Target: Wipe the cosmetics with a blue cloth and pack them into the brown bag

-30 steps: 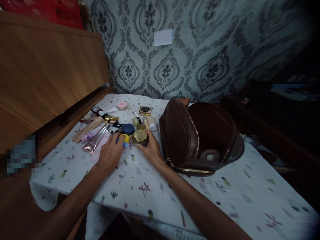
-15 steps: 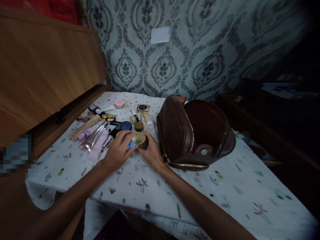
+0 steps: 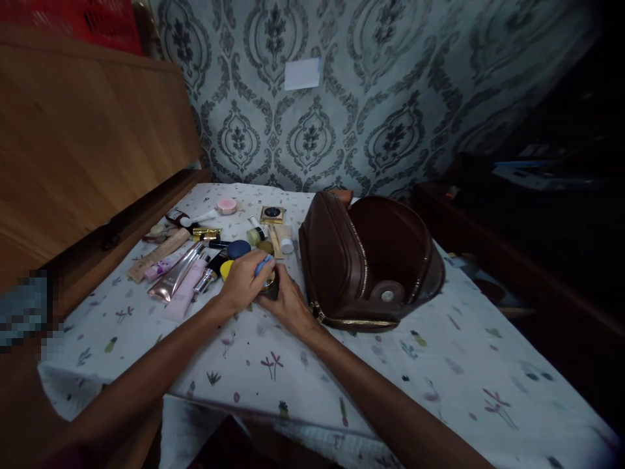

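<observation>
At the far left of the cloth-covered table, a row of tubes is laid side by side, with a gold lipstick and a pink compact beyond them. Just right of the tubes, a dark blue jar lid and a yellow sponge are seen, the sponge partly covered by the left hand. This hand is curled, and a small blue item is pinched between its fingertips, directly above the gold-lidded jar. The jar is largely hidden; it rests on the cloth between the two hands, touched by both. The right hand is cupped against the jar's near side, fingers closed loosely round it; how firm the hold is cannot be told. To the right, an open brown bag stands just beside the right hand, its interior showing only a round fitting. The step in hand is judged to be the gathering of small cosmetics at the bag's mouth. The next move would call for a secure hold on the jar and a clear lift over the zip edge.
</observation>
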### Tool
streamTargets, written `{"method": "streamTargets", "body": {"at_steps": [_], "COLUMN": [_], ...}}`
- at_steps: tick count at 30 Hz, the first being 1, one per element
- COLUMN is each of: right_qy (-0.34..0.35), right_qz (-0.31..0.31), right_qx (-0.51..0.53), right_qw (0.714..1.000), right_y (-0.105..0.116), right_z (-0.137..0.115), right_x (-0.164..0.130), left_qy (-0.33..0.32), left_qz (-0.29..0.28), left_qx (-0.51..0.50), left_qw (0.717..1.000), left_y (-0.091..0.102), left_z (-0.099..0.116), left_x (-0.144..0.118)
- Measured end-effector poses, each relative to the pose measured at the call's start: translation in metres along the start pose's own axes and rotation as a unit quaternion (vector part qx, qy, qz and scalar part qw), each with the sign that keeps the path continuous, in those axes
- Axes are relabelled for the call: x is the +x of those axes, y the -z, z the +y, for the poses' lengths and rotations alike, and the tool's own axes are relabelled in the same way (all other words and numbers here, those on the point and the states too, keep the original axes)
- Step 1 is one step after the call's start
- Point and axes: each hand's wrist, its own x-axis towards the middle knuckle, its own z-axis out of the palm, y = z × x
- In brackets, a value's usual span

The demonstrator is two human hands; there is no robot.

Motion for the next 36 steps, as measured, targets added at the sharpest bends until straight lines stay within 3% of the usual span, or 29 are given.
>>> {"method": "streamTargets", "body": {"at_steps": [5,12,15,19,21,23,27,30,32,34,36], "right_qy": [-0.017,0.080,0.095,0.087,0.111,0.142,0.193,0.208,0.176,0.102,0.009], "right_qz": [-0.014,0.011,0.011,0.021,0.020,0.008,-0.018,-0.007,0.015,0.034,0.042], "right_qx": [0.007,0.042,0.008,-0.034,-0.062,-0.091,-0.109,-0.061,0.002,0.104,0.246], "right_qw": [1.000,0.996,0.995,0.995,0.992,0.986,0.975,0.976,0.984,0.989,0.968], "right_y": [0.003,0.004,0.002,-0.001,-0.001,0.000,0.005,0.008,0.008,0.006,0.004], "right_z": [-0.006,-0.010,-0.007,0.000,0.002,0.002,-0.001,-0.006,-0.010,-0.014,-0.019], "right_x": [-0.003,-0.001,0.000,-0.001,-0.002,-0.003,-0.005,-0.005,-0.003,-0.001,0.001], "left_qy": [0.050,0.129,0.046,-0.107,-0.086,-0.021,0.079,0.165,0.214,0.233,0.234], "left_qz": [0.049,0.106,0.112,-0.024,-0.052,-0.055,-0.082,-0.092,-0.079,-0.050,-0.009], "left_qx": [-0.048,-0.215,-0.088,0.092,0.131,0.124,-0.003,-0.194,-0.332,-0.427,-0.466], "left_qw": [0.996,0.962,0.989,0.990,0.986,0.991,0.993,0.963,0.915,0.872,0.853], "left_y": [0.001,0.015,0.020,0.014,0.010,0.011,0.023,0.031,0.032,0.030,0.024], "left_z": [-0.002,-0.007,0.002,0.017,0.019,0.016,0.003,-0.003,-0.003,0.000,0.002], "left_x": [0.001,0.003,-0.004,-0.013,-0.013,-0.009,0.001,0.006,0.009,0.010,0.009]}}
